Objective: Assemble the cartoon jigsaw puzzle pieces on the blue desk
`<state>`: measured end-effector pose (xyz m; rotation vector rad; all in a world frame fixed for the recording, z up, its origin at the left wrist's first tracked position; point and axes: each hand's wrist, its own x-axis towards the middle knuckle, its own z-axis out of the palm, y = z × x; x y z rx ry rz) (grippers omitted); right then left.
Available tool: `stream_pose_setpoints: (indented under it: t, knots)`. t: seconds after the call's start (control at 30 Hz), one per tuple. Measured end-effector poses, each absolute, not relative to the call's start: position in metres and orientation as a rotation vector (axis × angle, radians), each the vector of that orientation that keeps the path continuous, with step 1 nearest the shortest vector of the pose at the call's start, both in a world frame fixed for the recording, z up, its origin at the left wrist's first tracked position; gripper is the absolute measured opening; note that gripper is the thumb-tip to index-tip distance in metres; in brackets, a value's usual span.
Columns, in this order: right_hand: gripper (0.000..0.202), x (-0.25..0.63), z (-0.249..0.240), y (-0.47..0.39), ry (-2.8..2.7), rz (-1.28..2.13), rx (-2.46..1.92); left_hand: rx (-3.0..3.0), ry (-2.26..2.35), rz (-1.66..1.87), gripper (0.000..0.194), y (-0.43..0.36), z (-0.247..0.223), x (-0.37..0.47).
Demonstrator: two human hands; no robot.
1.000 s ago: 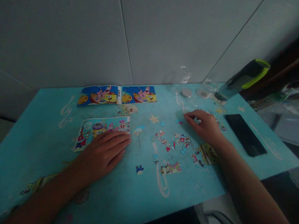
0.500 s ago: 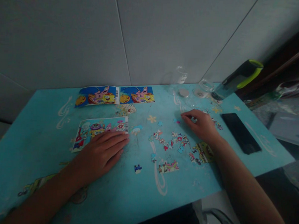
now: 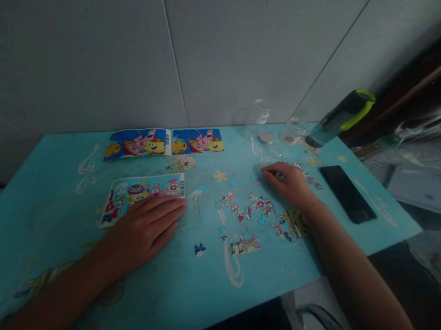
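Note:
My left hand point(image 3: 148, 227) lies flat with its fingers stretched out over the lower right of a cartoon picture card point(image 3: 121, 194). My right hand point(image 3: 288, 181) hovers low over the right side of the table, thumb and index finger pinched together. Whatever is in that pinch, if anything, is too small or hidden. Just left of the fingertips lies a pink and blue jigsaw piece point(image 3: 255, 178). Loose jigsaw pieces point(image 3: 261, 204) are scattered in front of the right hand. Nearer to me are a joined strip of pieces point(image 3: 245, 245) and a single dark blue piece point(image 3: 199, 250).
Two blue cartoon cards point(image 3: 138, 143) lie by the wall. Clear plastic jars point(image 3: 295, 132), a round lid point(image 3: 266, 137) and a dark bottle point(image 3: 339, 117) with a lime-green handle stand at the back right. A black phone point(image 3: 347, 194) rests on the turquoise table point(image 3: 154, 299).
The view has shifted slightly, so everything sits a little further left. Both hands keep nearly the same place over the table, the right one still pinched.

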<state>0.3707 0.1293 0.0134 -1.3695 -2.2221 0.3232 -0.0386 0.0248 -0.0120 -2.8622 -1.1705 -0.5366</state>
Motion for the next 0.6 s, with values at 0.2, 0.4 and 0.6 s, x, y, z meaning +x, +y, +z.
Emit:
stream_pose_setpoints:
  t: [0.2, 0.4, 0.6]
  knots:
    - [0.021, 0.3696, 0.0134, 0.1286, -2.236, 0.314, -1.366, -2.855, -1.162, -0.542, 0.044, 0.0251, -0.0124, -0.0388]
    - [0.023, 0.3681, 0.0128, 0.1278, -2.271, 0.345, -1.332, -2.864, -1.177, -0.563, 0.042, 0.0248, -0.0096, -0.0370]
    - [0.023, 0.3652, 0.0133, 0.1276, -2.283, 0.368, -1.307, -2.861, -1.171, -0.540, 0.042, 0.0248, -0.0071, -0.0359]
